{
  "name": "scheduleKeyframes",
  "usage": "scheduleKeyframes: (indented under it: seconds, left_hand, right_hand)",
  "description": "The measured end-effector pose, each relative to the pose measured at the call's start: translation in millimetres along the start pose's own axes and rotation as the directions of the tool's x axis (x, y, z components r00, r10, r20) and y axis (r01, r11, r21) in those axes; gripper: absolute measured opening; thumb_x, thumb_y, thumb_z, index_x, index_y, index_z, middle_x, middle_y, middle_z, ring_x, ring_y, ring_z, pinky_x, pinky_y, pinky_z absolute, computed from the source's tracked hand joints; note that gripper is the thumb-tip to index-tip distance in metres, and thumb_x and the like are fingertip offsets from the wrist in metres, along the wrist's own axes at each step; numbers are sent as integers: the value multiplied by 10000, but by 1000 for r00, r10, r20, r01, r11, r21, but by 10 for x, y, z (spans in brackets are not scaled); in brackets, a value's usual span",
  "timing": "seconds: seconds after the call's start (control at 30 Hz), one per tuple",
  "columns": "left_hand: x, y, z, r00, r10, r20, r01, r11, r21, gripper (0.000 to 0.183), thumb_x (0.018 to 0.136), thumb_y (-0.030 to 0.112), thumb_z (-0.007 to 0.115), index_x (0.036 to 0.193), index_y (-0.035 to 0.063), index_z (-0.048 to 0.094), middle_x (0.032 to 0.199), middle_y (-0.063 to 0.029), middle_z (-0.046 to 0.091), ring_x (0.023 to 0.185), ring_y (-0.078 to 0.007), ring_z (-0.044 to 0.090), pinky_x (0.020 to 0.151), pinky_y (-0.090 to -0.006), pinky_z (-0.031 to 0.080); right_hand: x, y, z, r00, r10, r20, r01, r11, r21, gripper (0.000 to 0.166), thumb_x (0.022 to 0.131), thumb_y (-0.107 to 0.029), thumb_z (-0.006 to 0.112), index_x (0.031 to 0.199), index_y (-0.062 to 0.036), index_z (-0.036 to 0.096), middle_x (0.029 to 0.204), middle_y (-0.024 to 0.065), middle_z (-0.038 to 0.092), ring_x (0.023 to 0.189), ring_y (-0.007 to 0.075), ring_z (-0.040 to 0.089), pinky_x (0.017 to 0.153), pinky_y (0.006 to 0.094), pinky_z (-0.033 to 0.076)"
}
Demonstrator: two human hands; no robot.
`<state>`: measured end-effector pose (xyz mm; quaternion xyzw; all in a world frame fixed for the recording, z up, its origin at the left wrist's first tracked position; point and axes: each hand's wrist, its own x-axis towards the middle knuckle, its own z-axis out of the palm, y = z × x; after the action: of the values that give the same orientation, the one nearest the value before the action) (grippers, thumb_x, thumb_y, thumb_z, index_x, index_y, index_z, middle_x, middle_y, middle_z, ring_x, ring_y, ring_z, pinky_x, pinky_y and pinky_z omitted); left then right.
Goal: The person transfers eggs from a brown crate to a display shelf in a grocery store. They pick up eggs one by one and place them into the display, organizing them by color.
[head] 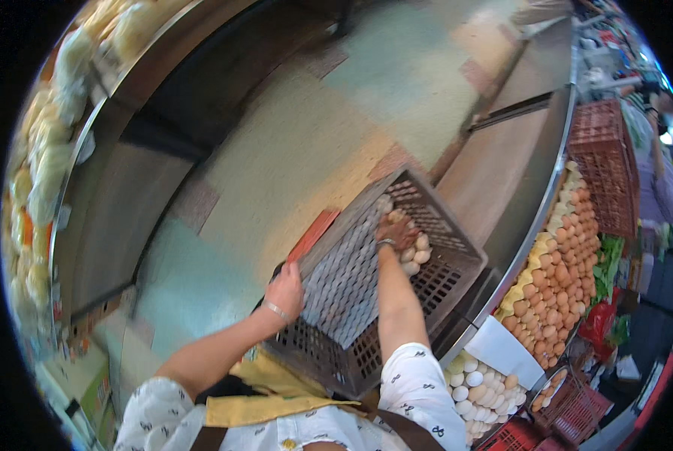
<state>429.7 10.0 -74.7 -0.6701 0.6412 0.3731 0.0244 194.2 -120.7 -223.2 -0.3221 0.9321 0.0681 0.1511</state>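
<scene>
Before me is a dark brown plastic crate [364, 359] with slotted walls, tilted in view. My left hand [285, 292] grips its left rim. Inside, a grey sheet with a bumpy pattern [342, 282], which looks like a moulded egg tray, covers much of the left part. My right hand [397, 234] reaches down into the crate, fingers over a cluster of pale, egg-like round items [420, 249]. The fingers are blurred, and whether they hold one cannot be told.
A metal-edged counter on the right bears stacked brown eggs [556, 276], paler eggs [485, 392], a white card [505, 349] and a reddish crate [604, 169]. A person [660, 180] stands beyond. Bagged goods [49, 169] line the left shelf. A red strip [312, 234] lies beside my crate.
</scene>
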Motion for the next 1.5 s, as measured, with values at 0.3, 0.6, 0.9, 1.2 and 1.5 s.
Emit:
scheduleKeyframes:
  seconds: [0.3,0.6,0.9,1.2,1.5]
  left_hand:
    - [-7,86,-76,999,25,-30,-27,998,-62,328,712,14,503,1011,-30,377,893,-255,522,805,-417,541,700,-475,444]
    - [-43,151,-124,998,36,-53,-38,998,-41,340,712,36,542,995,-30,367,898,-253,510,748,-427,549,658,-475,449]
    - [-40,131,-92,999,-2,-35,1,999,-33,357,725,51,553,1012,-23,353,892,-248,512,745,-426,551,652,-477,448]
    - [73,175,40,996,-90,-2,90,996,-7,316,725,28,535,1007,26,393,853,-232,562,803,-396,570,682,-455,462]
    - [80,53,171,993,-8,-119,10,1000,20,259,739,24,492,978,12,393,905,-247,546,835,-421,552,715,-471,455]
  right_hand:
    - [42,154,149,967,-245,72,249,968,-40,618,728,-465,534,1247,-171,375,1369,236,161,1181,414,273,853,521,353]
    - [25,195,183,956,-262,-129,261,965,-25,531,697,-502,558,1142,-217,501,1305,185,269,1090,375,393,859,477,366]
    - [206,267,308,904,-415,-97,408,909,-91,561,677,-528,530,1078,-135,537,1227,183,364,1070,347,392,874,427,340]
    - [4,413,-275,928,-333,168,317,941,118,613,672,-556,587,1081,-104,531,1314,221,264,1059,380,454,827,462,413]
    - [-745,1225,-1605,576,-697,426,-755,-255,604,437,754,-511,523,832,-81,543,845,147,575,614,284,581,462,397,476]
